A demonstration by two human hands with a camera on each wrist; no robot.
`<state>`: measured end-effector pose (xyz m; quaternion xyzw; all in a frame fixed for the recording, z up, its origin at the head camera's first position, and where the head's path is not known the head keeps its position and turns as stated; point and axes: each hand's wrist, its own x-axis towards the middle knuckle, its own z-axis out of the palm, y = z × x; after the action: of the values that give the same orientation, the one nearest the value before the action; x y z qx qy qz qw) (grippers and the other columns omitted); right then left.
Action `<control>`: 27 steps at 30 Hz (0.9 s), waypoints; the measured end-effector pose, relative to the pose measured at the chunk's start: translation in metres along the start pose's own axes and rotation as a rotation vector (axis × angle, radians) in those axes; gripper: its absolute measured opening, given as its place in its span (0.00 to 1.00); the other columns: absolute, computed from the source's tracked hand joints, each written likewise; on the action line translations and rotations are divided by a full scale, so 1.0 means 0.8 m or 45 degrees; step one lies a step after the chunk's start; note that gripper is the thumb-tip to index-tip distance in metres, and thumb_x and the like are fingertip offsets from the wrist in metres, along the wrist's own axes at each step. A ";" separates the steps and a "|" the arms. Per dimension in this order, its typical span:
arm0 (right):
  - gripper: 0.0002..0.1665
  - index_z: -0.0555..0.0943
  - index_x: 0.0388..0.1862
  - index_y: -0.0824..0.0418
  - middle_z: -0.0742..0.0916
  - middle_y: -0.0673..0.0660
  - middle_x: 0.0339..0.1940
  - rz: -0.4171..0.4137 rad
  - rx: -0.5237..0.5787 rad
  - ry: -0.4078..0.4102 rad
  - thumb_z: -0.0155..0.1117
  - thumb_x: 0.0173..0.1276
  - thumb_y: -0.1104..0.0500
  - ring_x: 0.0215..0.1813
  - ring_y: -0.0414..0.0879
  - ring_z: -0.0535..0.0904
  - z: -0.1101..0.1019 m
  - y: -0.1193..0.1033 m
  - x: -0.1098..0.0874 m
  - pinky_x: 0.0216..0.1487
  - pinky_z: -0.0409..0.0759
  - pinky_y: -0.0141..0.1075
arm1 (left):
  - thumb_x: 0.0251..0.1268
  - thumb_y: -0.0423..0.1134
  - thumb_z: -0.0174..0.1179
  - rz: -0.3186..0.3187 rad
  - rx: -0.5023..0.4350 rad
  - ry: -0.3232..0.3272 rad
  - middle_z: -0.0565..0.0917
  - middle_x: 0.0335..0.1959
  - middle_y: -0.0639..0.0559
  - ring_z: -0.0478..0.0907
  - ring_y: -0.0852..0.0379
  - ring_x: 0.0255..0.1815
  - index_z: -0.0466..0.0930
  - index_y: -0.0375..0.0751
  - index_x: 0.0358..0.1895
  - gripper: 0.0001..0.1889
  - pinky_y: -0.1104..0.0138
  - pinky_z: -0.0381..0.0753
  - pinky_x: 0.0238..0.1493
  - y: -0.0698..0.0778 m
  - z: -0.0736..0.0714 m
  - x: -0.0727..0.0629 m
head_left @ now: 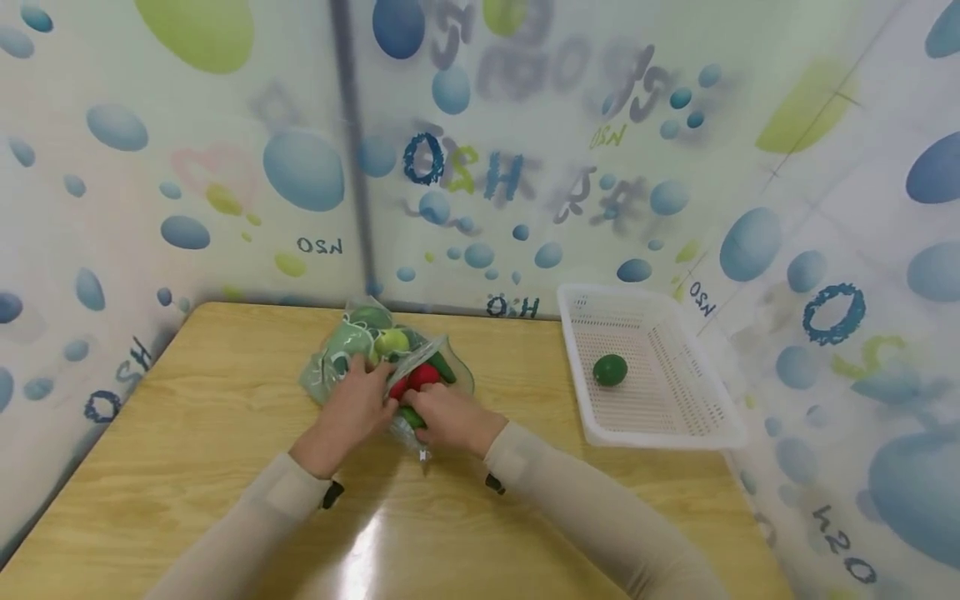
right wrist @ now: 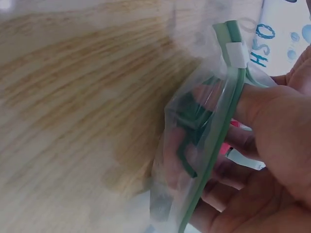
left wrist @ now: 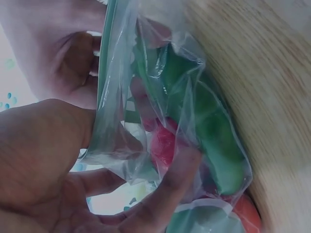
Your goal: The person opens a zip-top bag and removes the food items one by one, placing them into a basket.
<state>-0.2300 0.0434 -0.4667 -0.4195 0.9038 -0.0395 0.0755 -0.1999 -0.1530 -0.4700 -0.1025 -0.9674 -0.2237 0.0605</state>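
Bag (head_left: 417,357) with its zip mouth parted

Beyond the bag on its left, a filled translucent sack (head_left: 315,379) lies close by, with pale green, dark green and yellow-green rounded shapes showing through. The left hand (head_left: 352,408) comes in at the bag's left side, its forearm slanting up and inward in a light sleeve. The thumb reaches past the zip edge, its tip visible through the plastic, while the bent forefinger lies along the outside; between them they pinch the bag's wall. The other fingers sit apart, partly out of sight.

Inside the bag are a red vegetable (head_left: 425,375) and, along its far side, a long green vegetable (left wrist: 211,131). A white slider (right wrist: 237,55) sits on the green zip near one end of the mouth.

The right hand (head_left: 453,417) comes in at the bag's right and near side, wrist low, its forearm slanting up to the left. Thumb and fingers pass through the mouth and curve round a stemmed green piece (right wrist: 196,114), gripping it within the bag; plastic blurs the exact contact.

Well to the right of the bag stands a white basket (head_left: 667,440), a dark green oval fruit (head_left: 610,370) inside. Bag and basket rest on a wooden table (head_left: 517,367).
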 end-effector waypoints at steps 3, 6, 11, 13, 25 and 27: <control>0.29 0.85 0.75 0.56 0.94 0.55 0.63 0.002 -0.031 0.016 0.81 0.80 0.55 0.61 0.46 0.92 -0.001 -0.002 -0.001 0.65 0.93 0.40 | 0.73 0.32 0.71 0.015 -0.009 -0.007 0.80 0.60 0.23 0.88 0.37 0.44 0.84 0.25 0.72 0.27 0.44 0.92 0.41 -0.001 -0.002 -0.002; 0.30 0.84 0.78 0.54 0.93 0.57 0.65 0.009 -0.058 0.024 0.81 0.81 0.54 0.60 0.48 0.92 -0.003 -0.005 -0.004 0.62 0.94 0.41 | 0.74 0.30 0.71 0.014 -0.026 -0.048 0.80 0.63 0.21 0.88 0.36 0.45 0.82 0.23 0.74 0.28 0.46 0.93 0.44 0.009 -0.014 -0.007; 0.30 0.82 0.81 0.50 0.91 0.59 0.69 0.020 -0.135 0.044 0.77 0.85 0.53 0.57 0.49 0.94 -0.006 -0.008 -0.012 0.59 0.96 0.43 | 0.73 0.31 0.73 0.014 -0.047 -0.092 0.80 0.66 0.21 0.88 0.38 0.47 0.82 0.26 0.76 0.30 0.46 0.92 0.46 0.014 -0.021 -0.012; 0.28 0.82 0.81 0.48 0.90 0.59 0.69 0.019 -0.185 0.080 0.75 0.86 0.55 0.57 0.49 0.95 -0.007 -0.009 -0.015 0.59 0.96 0.43 | 0.73 0.31 0.73 0.011 -0.072 -0.093 0.80 0.66 0.21 0.88 0.36 0.49 0.82 0.26 0.76 0.30 0.44 0.92 0.49 0.012 -0.019 -0.012; 0.34 0.81 0.86 0.42 0.86 0.59 0.74 -0.013 -0.462 0.234 0.74 0.86 0.60 0.60 0.54 0.91 -0.017 -0.006 -0.026 0.59 0.97 0.44 | 0.70 0.29 0.72 0.028 -0.091 -0.033 0.82 0.64 0.22 0.89 0.31 0.56 0.84 0.26 0.73 0.28 0.39 0.94 0.53 0.006 -0.005 -0.012; 0.33 0.80 0.86 0.45 0.85 0.57 0.75 -0.025 -0.525 0.250 0.74 0.86 0.59 0.62 0.53 0.90 -0.016 -0.004 -0.025 0.61 0.96 0.42 | 0.71 0.27 0.71 0.006 -0.103 -0.064 0.81 0.66 0.20 0.88 0.29 0.59 0.83 0.25 0.75 0.29 0.39 0.94 0.57 0.011 -0.011 -0.014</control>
<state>-0.2168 0.0569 -0.4513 -0.4289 0.8916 0.1048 -0.1005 -0.1864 -0.1508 -0.4600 -0.1127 -0.9585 -0.2598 0.0327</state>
